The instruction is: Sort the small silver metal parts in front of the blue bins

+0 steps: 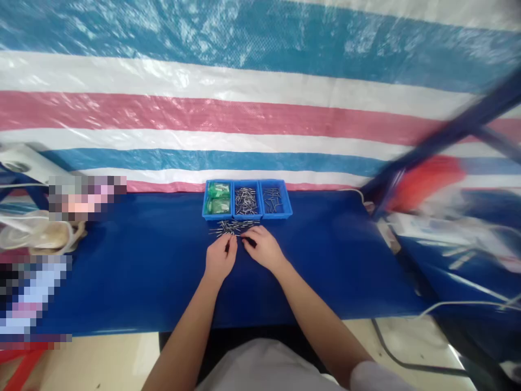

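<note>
A loose pile of thin metal rods (228,226) lies on the blue table just in front of three joined blue bins. My left hand (220,257) is at the near side of the pile, thumb and fingers pinched together. Close by on its right, my right hand (264,247) is also in a pinch. A thin metal rod spans the small gap between the two sets of fingertips; its exact kind is too small to tell. The middle bin (246,216) holds many similar rods, and the right bin (277,215) has fewer. Green packets (220,205) fill the left bin.
The blue table (154,271) runs up to a striped plastic sheet (260,122). At the left edge is a clear plastic container (52,234), near a pixelated area. On the right are a blue metal frame (443,127), a red bag (431,179) and white cables.
</note>
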The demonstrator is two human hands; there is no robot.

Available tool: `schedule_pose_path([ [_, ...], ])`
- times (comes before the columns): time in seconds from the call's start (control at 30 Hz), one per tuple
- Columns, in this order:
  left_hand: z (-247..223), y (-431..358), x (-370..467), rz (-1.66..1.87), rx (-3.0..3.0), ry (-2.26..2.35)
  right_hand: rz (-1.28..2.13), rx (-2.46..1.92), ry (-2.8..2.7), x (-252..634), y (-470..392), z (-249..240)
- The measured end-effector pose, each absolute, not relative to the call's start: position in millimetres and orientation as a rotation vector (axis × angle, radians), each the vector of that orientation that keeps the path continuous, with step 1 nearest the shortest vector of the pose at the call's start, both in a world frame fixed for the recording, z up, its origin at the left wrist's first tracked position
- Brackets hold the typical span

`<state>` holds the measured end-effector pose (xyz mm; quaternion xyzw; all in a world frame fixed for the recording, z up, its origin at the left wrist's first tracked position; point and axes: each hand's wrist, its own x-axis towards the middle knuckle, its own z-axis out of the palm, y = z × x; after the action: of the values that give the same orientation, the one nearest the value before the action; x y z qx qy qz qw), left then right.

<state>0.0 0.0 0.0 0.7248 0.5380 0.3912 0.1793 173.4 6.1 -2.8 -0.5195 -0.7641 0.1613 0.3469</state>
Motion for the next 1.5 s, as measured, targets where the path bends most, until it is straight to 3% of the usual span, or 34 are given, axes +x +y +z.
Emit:
schedule_pose_path([
  [1.5,-3.5,2.0,0.5,1.067,1.953,1.507,0.464,-1.293,-1.942,174.9,8.3,-7.5],
])
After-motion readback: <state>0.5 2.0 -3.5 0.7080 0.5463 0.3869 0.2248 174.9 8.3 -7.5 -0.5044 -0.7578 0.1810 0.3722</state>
